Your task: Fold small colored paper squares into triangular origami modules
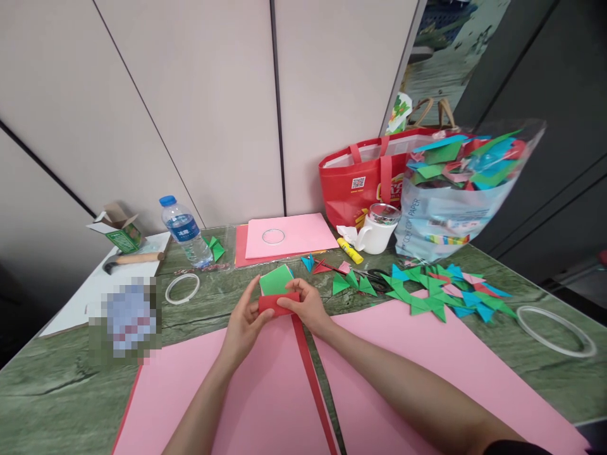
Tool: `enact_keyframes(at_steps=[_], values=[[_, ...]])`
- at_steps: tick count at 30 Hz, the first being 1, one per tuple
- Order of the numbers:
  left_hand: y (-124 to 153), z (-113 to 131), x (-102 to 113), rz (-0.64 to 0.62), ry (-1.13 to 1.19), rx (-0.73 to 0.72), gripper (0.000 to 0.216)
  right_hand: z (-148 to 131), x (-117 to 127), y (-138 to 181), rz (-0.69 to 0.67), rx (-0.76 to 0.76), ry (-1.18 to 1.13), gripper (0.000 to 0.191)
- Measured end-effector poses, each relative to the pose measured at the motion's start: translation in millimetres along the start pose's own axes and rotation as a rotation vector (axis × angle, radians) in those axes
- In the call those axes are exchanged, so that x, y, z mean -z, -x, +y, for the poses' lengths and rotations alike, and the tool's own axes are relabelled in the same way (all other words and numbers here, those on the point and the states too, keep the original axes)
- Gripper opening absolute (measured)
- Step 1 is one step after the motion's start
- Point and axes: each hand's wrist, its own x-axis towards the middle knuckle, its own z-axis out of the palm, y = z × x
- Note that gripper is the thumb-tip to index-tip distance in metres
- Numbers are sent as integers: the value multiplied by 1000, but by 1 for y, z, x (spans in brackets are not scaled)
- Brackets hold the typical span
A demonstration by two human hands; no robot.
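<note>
Two pink sheets [403, 373] lie nearest us, on our side of the white mug [378, 235]. Left of the mug and nearer us, our left hand [246, 316] and our right hand [307, 306] both grip a red paper [272, 302] between thumb and fingers. Green paper [277, 281] shows just past the red, also left of the mug. Just left of the mug lies a yellow tube [349, 251]; right of the mug stands a plastic bag [441, 218] of folded paper pieces [441, 151].

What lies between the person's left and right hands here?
In the head view, a piece of red paper lies between the left hand and right hand, held by both, with green paper showing just beyond it.
</note>
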Motion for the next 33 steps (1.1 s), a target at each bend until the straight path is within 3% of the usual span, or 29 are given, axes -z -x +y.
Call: enact_keyframes(at_steps=[5, 8, 16, 23, 33], values=[[1, 0, 2, -81, -102, -46, 35, 1, 0, -1, -13, 6, -23, 35], [1, -2, 2, -49, -178, -41, 20, 1, -1, -1, -3, 18, 9, 36], [0, -6, 6, 165, -200, -82, 17, -7, -4, 3, -132, 2, -9, 49], [0, -7, 8, 104, -31, -28, 25, -1, -4, 3, -138, -17, -10, 31], [4, -2, 2, 237, -392, -173, 17, -7, -5, 4, -92, 8, 79, 25]])
